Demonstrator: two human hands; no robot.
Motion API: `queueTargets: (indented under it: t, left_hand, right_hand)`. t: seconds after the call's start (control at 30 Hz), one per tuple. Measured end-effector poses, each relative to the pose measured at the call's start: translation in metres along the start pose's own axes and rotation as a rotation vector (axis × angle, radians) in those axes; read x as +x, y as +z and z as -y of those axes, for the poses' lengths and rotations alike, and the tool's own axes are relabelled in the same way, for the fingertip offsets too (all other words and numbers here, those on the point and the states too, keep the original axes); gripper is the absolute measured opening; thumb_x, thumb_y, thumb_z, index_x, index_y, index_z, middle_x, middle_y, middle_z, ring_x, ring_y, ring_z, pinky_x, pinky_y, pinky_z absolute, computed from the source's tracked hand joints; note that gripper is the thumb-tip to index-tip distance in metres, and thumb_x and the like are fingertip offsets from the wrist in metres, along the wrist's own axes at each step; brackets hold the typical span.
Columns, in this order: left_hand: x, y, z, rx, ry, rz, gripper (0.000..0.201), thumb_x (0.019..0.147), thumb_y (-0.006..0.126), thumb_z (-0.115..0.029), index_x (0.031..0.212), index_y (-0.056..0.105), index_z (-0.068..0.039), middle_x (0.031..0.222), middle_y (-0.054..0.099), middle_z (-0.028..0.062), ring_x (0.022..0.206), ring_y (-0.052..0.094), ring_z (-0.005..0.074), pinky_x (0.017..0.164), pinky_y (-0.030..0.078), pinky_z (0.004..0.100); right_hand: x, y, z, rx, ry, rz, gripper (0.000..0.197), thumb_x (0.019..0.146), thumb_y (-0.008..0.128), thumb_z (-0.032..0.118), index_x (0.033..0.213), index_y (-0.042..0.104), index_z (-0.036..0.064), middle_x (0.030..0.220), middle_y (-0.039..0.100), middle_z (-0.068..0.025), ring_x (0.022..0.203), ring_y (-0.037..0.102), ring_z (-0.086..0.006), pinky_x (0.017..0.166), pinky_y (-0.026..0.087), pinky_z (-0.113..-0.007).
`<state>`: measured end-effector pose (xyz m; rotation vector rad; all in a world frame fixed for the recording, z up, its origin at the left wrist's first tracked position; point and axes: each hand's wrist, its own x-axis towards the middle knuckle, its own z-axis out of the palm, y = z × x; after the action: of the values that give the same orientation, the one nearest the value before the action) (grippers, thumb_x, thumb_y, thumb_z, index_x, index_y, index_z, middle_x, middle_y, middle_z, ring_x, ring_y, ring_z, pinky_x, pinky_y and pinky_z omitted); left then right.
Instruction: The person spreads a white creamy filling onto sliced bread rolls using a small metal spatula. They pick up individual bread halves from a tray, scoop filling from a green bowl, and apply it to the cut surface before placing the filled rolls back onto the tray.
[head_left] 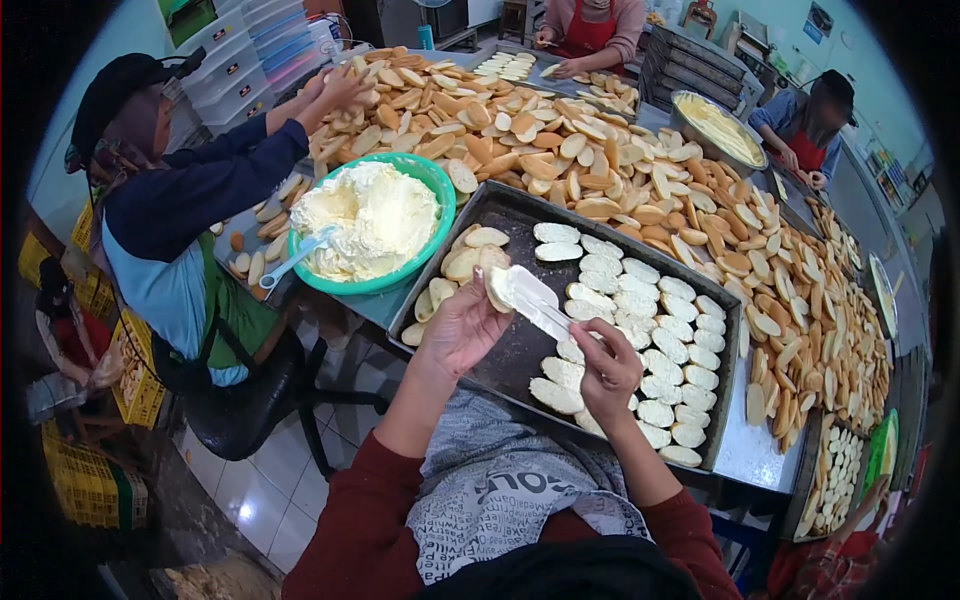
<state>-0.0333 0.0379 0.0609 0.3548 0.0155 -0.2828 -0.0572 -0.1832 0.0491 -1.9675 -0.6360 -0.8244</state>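
My left hand (462,328) pinches a bread slice (494,290) above the near left part of a dark metal tray (560,205). In my right hand (606,368) is a spatula (535,300) with a pale, wide blade, which lies against the slice and hides most of its face. Cream-coated bread slices (640,302) lie in rows over the tray's right side. Plain slices (470,255) are heaped at its left end. Beyond the tray's left corner stands a green bowl (440,190) of whipped pale cream (385,215), with a light blue spatula (300,255) stuck in it.
A large heap of oval bread slices (640,170) covers much of the table. At the left, a co-worker (190,200) reaches into the heap; others work at the far side (590,30) and far right (805,125). Yellow crates (85,480) stand at the lower left.
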Motion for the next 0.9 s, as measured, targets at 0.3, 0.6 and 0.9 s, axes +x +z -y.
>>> queueTargets:
  t: [0.3, 0.6, 0.9]
  left_hand:
    - [0.001, -0.001, 0.003, 0.094, 0.065, -0.068, 0.038, 0.086, 0.064, -0.012, 0.121, 0.051, -0.016, 0.113, 0.058, -0.0002, 0.103, 0.057, 0.0147, 0.093, 0.048, 0.0322]
    - [-0.003, -0.004, 0.015, 0.12, 0.052, 0.032, 0.044, 0.088, 0.063, -0.019, 0.129, 0.048, -0.015, 0.127, 0.055, 0.0024, 0.115, 0.054, 0.0188, 0.096, 0.046, 0.038]
    - [-0.007, -0.004, 0.024, 0.105, -0.036, 0.095, 0.054, 0.087, 0.064, -0.017, 0.136, 0.041, -0.018, 0.123, 0.056, 0.0017, 0.11, 0.057, 0.0177, 0.093, 0.049, 0.0354]
  right_hand:
    - [0.007, -0.023, 0.014, -0.116, -0.076, 0.048, 0.059, 0.054, 0.055, -0.011, 0.104, 0.073, 0.0168, 0.093, 0.066, -0.0075, 0.067, 0.059, -0.0182, 0.056, 0.044, -0.027]
    - [0.0, -0.021, 0.006, -0.326, -0.281, -0.059, 0.058, 0.054, 0.059, -0.006, 0.105, 0.072, 0.0172, 0.094, 0.066, -0.0045, 0.06, 0.055, -0.0157, 0.052, 0.039, -0.028]
    - [0.02, -0.008, -0.002, -0.421, -0.314, -0.108, 0.058, 0.056, 0.059, -0.006, 0.107, 0.071, 0.018, 0.096, 0.065, -0.0003, 0.059, 0.051, -0.0139, 0.052, 0.036, -0.028]
